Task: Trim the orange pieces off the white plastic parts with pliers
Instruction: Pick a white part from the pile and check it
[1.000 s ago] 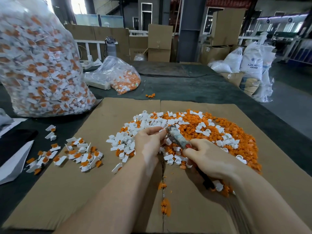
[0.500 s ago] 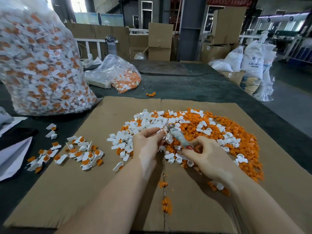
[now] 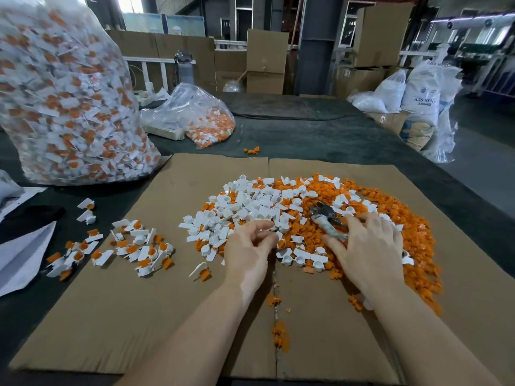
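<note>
From the head view, the left hand (image 3: 249, 246) rests at the near edge of the pile (image 3: 306, 215), its thumb and forefinger drawn together at the tips, perhaps pinching a small white piece; whether anything is really held there is too small to tell. The right hand (image 3: 367, 246) lies palm down on the pile with fingers spread and fairly straight, its fingertips over the handle end of the pliers (image 3: 327, 218), touching them but not wrapped round them. The pliers lie on the orange offcuts just beyond that hand, head pointing away. The pile sits directly ahead of both hands on the cardboard (image 3: 139, 302), white parts mostly beyond the left hand, orange scraps beyond and outside the right. Untrimmed parts (image 3: 133, 246), white with orange attached, lie scattered well out past the left hand. Farther off on the surface (image 3: 306, 135) stand a big bag (image 3: 64, 101) and a smaller bag (image 3: 195, 118) of more parts. The parts look light, stiff and smooth, likely to skate or flick away when cut, so each is best pinched by its flat white tab, leaving the orange end clear. The pliers look heavier and should be taken by both handles.
</note>
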Tool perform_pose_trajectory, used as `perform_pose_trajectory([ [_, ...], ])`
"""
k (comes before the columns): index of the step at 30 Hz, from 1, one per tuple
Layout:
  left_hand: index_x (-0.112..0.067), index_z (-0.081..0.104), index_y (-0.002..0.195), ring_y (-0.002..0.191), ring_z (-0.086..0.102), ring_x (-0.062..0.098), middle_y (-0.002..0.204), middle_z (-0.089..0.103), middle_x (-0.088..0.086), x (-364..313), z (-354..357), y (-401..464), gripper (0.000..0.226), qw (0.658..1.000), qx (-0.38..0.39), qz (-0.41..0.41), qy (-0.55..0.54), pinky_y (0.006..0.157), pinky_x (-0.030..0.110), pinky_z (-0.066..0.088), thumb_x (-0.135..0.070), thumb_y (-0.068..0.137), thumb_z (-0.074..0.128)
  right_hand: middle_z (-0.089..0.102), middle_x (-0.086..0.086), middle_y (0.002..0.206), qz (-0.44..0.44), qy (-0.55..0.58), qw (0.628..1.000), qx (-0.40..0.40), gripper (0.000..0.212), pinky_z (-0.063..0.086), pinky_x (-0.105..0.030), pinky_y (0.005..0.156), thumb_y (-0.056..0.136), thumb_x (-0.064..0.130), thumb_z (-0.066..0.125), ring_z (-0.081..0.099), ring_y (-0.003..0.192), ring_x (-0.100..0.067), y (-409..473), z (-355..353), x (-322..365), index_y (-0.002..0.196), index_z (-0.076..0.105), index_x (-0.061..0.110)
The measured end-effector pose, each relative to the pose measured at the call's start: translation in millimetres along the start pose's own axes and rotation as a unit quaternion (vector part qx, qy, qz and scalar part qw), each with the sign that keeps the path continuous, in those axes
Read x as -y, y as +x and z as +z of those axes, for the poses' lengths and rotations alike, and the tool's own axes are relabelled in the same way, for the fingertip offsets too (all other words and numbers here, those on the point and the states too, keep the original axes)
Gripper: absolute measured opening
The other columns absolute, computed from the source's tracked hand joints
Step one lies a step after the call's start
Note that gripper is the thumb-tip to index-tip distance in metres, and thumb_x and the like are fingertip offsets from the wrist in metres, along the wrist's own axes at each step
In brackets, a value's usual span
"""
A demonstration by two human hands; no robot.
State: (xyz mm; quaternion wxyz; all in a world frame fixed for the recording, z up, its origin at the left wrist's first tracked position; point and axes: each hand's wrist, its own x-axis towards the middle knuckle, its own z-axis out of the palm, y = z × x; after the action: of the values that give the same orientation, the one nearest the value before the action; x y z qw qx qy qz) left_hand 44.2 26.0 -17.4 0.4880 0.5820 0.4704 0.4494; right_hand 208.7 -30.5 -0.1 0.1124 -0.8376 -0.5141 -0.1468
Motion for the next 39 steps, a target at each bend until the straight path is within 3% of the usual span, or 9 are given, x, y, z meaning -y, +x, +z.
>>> perform_pose_trajectory([
  [2,-0.014,0.067,0.105,0.075,0.063,0.007,0.081,0.068,0.0,0.9,1.0,0.5,0.02,1.0,-0.002,-0.001,-0.012,0.069,0.011,0.047,-0.007,0.087,0.065,0.06,-0.01,0.111,-0.078,0.113,0.988,-0.075,0.036,0.04,-0.04,0.092,0.088,0.031,0.061,0.054,0.107,-0.027,-6.8,-2.5,11.0,0.117,0.062,0.011],
  [6,-0.019,0.068,0.092,0.068,0.064,0.004,0.077,0.069,-0.002,0.7,1.2,-0.7,0.016,1.0,0.008,0.026,-0.006,0.065,0.011,0.05,-0.005,0.085,0.065,0.068,-0.005,0.093,-0.21,0.251,0.941,-0.086,0.026,0.051,-0.031,0.081,0.077,0.002,0.072,0.063,0.088,-0.022,-25.8,3.7,38.0,0.101,0.071,0.01],
  [10,-0.026,0.068,0.091,0.086,0.066,0.006,0.09,0.071,-0.005,0.3,-2.8,-5.0,0.025,0.998,0.053,0.044,-0.005,0.079,0.017,0.052,-0.002,0.085,0.064,0.066,-0.002,0.078,-0.202,0.298,0.926,-0.111,0.01,0.047,-0.025,0.069,0.076,0.0,0.073,0.062,0.076,-0.021,-29.0,10.3,42.2,0.082,0.071,0.007],
  [14,-0.028,0.066,0.102,0.086,0.061,0.003,0.095,0.067,-0.01,3.9,-2.7,-7.9,0.034,0.988,0.11,0.083,0.071,0.077,0.012,0.047,-0.003,0.079,0.071,0.067,-0.003,0.079,-0.198,0.317,0.919,-0.129,0.011,0.044,-0.021,0.073,0.075,-0.002,0.072,0.062,0.078,-0.02,-31.9,12.1,40.0,0.082,0.07,0.005],
  [16,-0.03,0.065,0.103,0.088,0.06,0.0,0.097,0.066,-0.014,4.2,-1.6,-7.0,0.033,0.985,0.101,0.093,0.105,0.079,0.011,0.046,-0.007,0.08,0.072,0.068,-0.005,0.083,-0.184,0.322,0.919,-0.134,0.015,0.043,-0.018,0.079,0.076,-0.004,0.071,0.063,0.082,-0.02,-34.1,12.9,38.7,0.088,0.071,0.004],
  [20,-0.028,0.065,0.104,0.09,0.064,0.009,0.097,0.068,-0.009,5.5,-1.0,-6.4,0.033,0.988,0.091,0.084,0.091,0.083,0.023,0.05,-0.007,0.08,0.073,0.068,-0.005,0.089,-0.13,0.338,0.923,-0.132,0.018,0.045,-0.021,0.081,0.08,-0.005,0.067,0.063,0.088,-0.021,-35.8,13.4,35.5,0.095,0.07,0.004],
  [26,-0.031,0.064,0.099,0.086,0.06,0.004,0.093,0.066,-0.012,5.7,-0.3,-7.3,0.035,0.985,0.08,0.102,0.112,0.075,0.007,0.043,-0.005,0.079,0.073,0.069,-0.006,0.088,-0.16,0.333,0.917,-0.147,0.017,0.05,-0.027,0.081,0.077,-0.004,0.071,0.063,0.087,-0.022,-38.5,14.2,35.6,0.093,0.071,0.003],
  [32,-0.023,0.066,0.106,0.091,0.06,0.005,0.1,0.066,-0.01,5.0,0.2,-8.4,0.033,0.982,0.085,0.111,0.127,0.08,0.01,0.045,-0.004,0.079,0.072,0.068,-0.004,0.085,-0.179,0.318,0.919,-0.148,0.015,0.045,-0.02,0.08,0.074,0.0,0.074,0.063,0.083,-0.02,-37.7,15.8,35.9,0.088,0.072,0.005],
  [39,-0.022,0.068,0.105,0.082,0.056,0.003,0.094,0.065,-0.01,4.1,1.5,-10.7,0.028,0.974,0.084,0.137,0.159,0.073,0.01,0.042,-0.011,0.08,0.073,0.065,-0.004,0.079,-0.184,0.31,0.923,-0.137,0.006,0.043,-0.023,0.075,0.077,0.001,0.072,0.061,0.079,-0.022,-36.7,13.9,36.8,0.078,0.068,0.006],
])
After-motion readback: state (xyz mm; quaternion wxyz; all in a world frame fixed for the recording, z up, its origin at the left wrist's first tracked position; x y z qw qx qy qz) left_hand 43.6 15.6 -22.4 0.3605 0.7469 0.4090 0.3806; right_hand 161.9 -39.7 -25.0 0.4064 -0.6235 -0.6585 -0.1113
